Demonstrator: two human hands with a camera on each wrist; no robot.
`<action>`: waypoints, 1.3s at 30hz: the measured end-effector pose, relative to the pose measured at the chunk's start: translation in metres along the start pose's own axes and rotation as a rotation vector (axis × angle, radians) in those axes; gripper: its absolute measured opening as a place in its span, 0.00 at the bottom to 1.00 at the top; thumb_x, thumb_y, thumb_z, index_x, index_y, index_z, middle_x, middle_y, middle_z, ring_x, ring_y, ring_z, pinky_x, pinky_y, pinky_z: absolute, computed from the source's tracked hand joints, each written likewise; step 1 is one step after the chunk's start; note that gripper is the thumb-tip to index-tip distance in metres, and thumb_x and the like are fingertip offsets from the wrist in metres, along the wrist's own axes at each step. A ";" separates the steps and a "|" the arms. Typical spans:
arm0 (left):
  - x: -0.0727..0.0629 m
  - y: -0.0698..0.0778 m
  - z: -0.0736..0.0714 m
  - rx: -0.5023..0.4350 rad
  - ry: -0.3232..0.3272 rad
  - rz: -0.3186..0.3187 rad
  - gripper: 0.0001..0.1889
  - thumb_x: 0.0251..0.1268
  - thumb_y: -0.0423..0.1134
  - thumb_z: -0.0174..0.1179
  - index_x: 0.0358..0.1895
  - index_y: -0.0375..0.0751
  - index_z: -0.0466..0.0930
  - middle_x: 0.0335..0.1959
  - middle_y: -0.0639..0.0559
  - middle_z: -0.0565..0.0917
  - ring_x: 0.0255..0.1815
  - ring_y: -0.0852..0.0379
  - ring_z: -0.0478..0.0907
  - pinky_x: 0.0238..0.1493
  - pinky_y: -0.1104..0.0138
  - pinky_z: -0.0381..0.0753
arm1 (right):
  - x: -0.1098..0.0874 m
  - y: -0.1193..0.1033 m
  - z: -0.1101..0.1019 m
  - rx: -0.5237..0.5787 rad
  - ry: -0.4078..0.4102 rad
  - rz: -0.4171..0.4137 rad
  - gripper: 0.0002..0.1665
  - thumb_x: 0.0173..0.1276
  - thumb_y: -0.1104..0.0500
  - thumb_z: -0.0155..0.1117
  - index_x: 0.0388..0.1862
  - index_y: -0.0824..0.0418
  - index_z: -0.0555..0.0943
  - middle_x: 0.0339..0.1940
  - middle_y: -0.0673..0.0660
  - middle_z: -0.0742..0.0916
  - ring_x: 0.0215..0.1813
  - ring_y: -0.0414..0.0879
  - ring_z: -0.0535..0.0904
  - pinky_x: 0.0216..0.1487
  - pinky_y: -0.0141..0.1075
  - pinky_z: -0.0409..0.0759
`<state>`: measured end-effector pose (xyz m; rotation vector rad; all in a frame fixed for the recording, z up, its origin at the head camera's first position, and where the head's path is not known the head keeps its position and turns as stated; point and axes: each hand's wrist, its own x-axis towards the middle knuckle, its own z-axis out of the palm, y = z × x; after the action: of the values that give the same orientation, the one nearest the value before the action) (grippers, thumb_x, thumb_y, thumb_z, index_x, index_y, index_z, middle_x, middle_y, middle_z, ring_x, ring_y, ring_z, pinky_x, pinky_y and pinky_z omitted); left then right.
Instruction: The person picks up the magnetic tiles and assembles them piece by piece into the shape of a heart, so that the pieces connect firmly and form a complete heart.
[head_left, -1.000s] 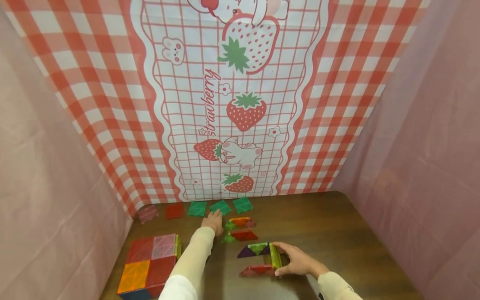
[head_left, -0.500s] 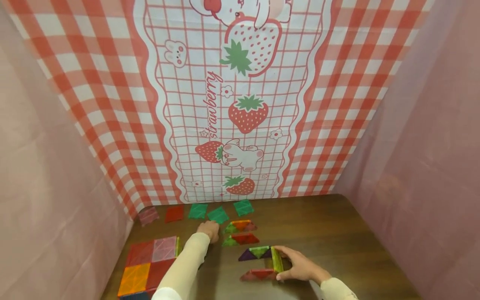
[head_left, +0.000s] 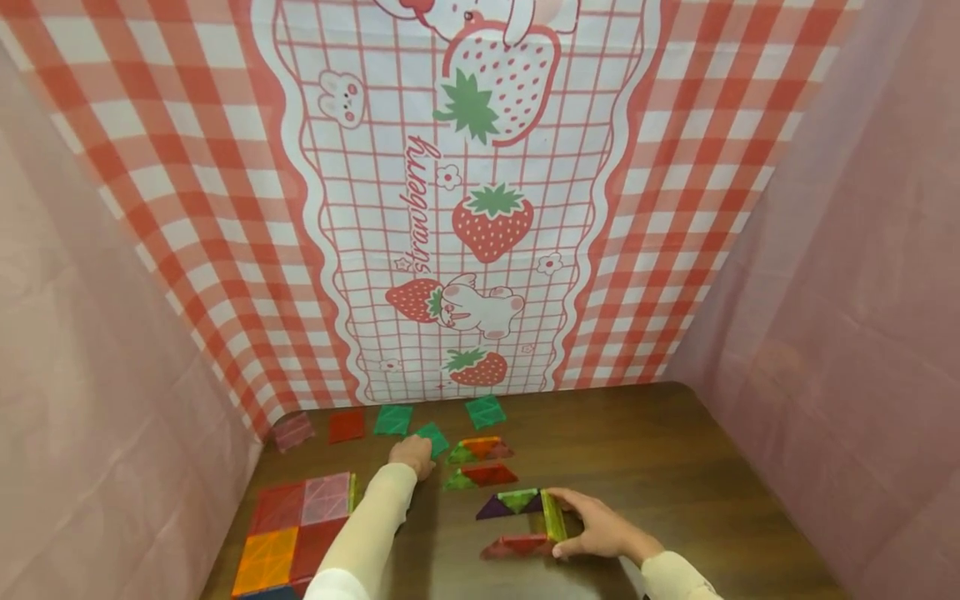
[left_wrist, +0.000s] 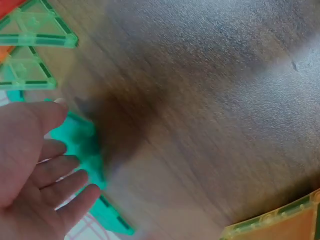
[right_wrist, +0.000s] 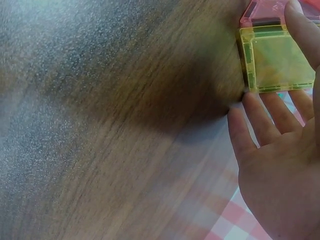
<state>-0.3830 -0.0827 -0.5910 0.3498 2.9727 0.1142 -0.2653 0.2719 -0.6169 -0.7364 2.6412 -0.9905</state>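
Observation:
My left hand (head_left: 413, 456) is at the near side of a translucent green square magnetic tile (head_left: 431, 437), fingers bent in the head view. In the left wrist view the thumb and fingertips reach this green tile (left_wrist: 82, 142). My right hand (head_left: 596, 527) spans an upright yellow square tile (head_left: 554, 517), thumb at its near end and fingertips at its far end. The yellow tile (right_wrist: 280, 57) closes the right side of two standing rows of triangle tiles. The far row is purple and green (head_left: 519, 501), the near row red and pink (head_left: 517, 546).
Two more standing triangle rows (head_left: 480, 451) are beyond. Pink (head_left: 292, 431), red (head_left: 347, 425) and two other green tiles (head_left: 393, 419) lie along the back edge. A block of square tiles (head_left: 288, 533) stands at the left front. A checked strawberry cloth (head_left: 495, 233) hangs behind.
My left hand has drawn back toward me and slightly left, and the middle green tile has come along, turning a little. My right hand stays at the yellow tile.

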 end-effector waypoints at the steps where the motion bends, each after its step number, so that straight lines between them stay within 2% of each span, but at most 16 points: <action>1: 0.000 0.000 0.000 -0.003 0.013 0.011 0.13 0.63 0.42 0.71 0.43 0.37 0.87 0.46 0.40 0.87 0.48 0.42 0.85 0.48 0.49 0.85 | 0.000 0.000 0.000 0.003 0.002 0.003 0.56 0.56 0.38 0.78 0.76 0.61 0.66 0.69 0.61 0.79 0.64 0.59 0.79 0.64 0.56 0.77; 4: -0.001 0.001 -0.001 -0.017 0.053 0.020 0.16 0.60 0.44 0.73 0.43 0.35 0.86 0.45 0.37 0.85 0.46 0.39 0.85 0.46 0.49 0.86 | 0.000 0.001 0.000 0.001 0.008 0.012 0.56 0.55 0.38 0.79 0.76 0.61 0.66 0.69 0.61 0.79 0.63 0.59 0.79 0.63 0.57 0.77; 7: -0.003 -0.001 0.003 -0.041 0.046 -0.047 0.23 0.57 0.47 0.75 0.47 0.30 0.85 0.48 0.30 0.82 0.49 0.34 0.82 0.46 0.47 0.86 | 0.002 0.001 0.000 -0.002 0.012 0.011 0.56 0.54 0.38 0.79 0.76 0.61 0.67 0.68 0.61 0.79 0.63 0.59 0.79 0.63 0.57 0.77; 10: -0.005 -0.007 0.009 -0.068 0.018 -0.122 0.27 0.56 0.49 0.76 0.47 0.27 0.85 0.49 0.27 0.82 0.52 0.32 0.80 0.48 0.46 0.85 | 0.004 0.000 0.002 -0.007 0.007 -0.002 0.56 0.54 0.38 0.79 0.76 0.59 0.67 0.68 0.61 0.80 0.63 0.58 0.79 0.63 0.55 0.77; 13: -0.010 -0.012 0.011 -0.097 0.012 -0.142 0.26 0.55 0.47 0.77 0.48 0.28 0.83 0.48 0.29 0.83 0.52 0.33 0.81 0.50 0.45 0.84 | 0.006 -0.001 0.004 -0.008 0.005 -0.017 0.56 0.54 0.38 0.80 0.76 0.59 0.67 0.67 0.60 0.81 0.64 0.58 0.80 0.64 0.54 0.77; 17: -0.016 -0.013 0.004 -0.108 0.007 -0.138 0.31 0.49 0.42 0.79 0.53 0.29 0.76 0.48 0.29 0.81 0.52 0.32 0.80 0.49 0.44 0.84 | 0.007 -0.001 0.003 -0.007 -0.007 -0.022 0.57 0.52 0.39 0.81 0.75 0.60 0.68 0.66 0.60 0.81 0.64 0.58 0.79 0.65 0.54 0.76; 20: -0.021 -0.015 -0.008 -0.075 0.009 -0.138 0.34 0.42 0.40 0.80 0.53 0.32 0.72 0.47 0.29 0.80 0.52 0.33 0.78 0.48 0.44 0.84 | 0.007 0.000 0.002 -0.011 -0.015 -0.025 0.57 0.52 0.39 0.81 0.75 0.60 0.68 0.65 0.60 0.81 0.63 0.58 0.79 0.64 0.53 0.76; 23: -0.027 -0.021 -0.029 -0.035 0.016 -0.107 0.34 0.40 0.40 0.79 0.52 0.32 0.71 0.47 0.31 0.79 0.52 0.35 0.77 0.47 0.46 0.84 | 0.007 0.001 0.002 -0.012 -0.007 -0.027 0.57 0.51 0.40 0.82 0.74 0.62 0.68 0.65 0.61 0.82 0.63 0.59 0.79 0.64 0.54 0.76; 26: -0.040 -0.027 -0.056 -0.032 0.019 -0.070 0.35 0.44 0.39 0.78 0.54 0.31 0.70 0.50 0.32 0.77 0.55 0.35 0.75 0.50 0.46 0.83 | 0.008 0.001 0.000 -0.004 -0.006 -0.021 0.57 0.52 0.40 0.81 0.75 0.62 0.68 0.66 0.62 0.81 0.64 0.60 0.78 0.64 0.56 0.76; 30: -0.060 -0.023 -0.081 -0.081 0.015 0.016 0.40 0.49 0.41 0.78 0.65 0.33 0.67 0.62 0.31 0.74 0.66 0.34 0.71 0.62 0.46 0.78 | 0.009 0.002 -0.001 0.006 -0.016 -0.010 0.57 0.53 0.40 0.81 0.76 0.61 0.67 0.67 0.63 0.80 0.65 0.62 0.78 0.64 0.59 0.75; 34: -0.076 0.004 -0.085 -0.164 0.022 0.187 0.39 0.51 0.43 0.77 0.66 0.38 0.69 0.65 0.38 0.74 0.69 0.41 0.71 0.69 0.51 0.74 | 0.008 0.003 -0.002 0.019 -0.020 -0.009 0.56 0.53 0.42 0.81 0.76 0.61 0.67 0.67 0.65 0.80 0.65 0.63 0.78 0.64 0.60 0.75; 36: -0.082 0.024 -0.081 -0.179 0.017 0.265 0.36 0.53 0.46 0.76 0.65 0.42 0.70 0.65 0.42 0.75 0.68 0.45 0.72 0.68 0.54 0.74 | 0.008 0.002 -0.002 0.018 -0.022 -0.012 0.56 0.53 0.42 0.81 0.76 0.62 0.67 0.67 0.65 0.80 0.65 0.63 0.78 0.64 0.60 0.74; 39: -0.089 0.055 -0.070 -0.176 -0.008 0.341 0.35 0.54 0.49 0.76 0.64 0.47 0.71 0.64 0.48 0.76 0.67 0.51 0.73 0.66 0.59 0.77 | 0.008 -0.001 0.000 0.010 -0.022 -0.023 0.56 0.53 0.42 0.81 0.75 0.62 0.67 0.66 0.64 0.81 0.65 0.63 0.78 0.64 0.60 0.74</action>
<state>-0.2956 -0.0547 -0.5044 0.8258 2.8370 0.4059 -0.2714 0.2665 -0.6165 -0.7730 2.6127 -0.9958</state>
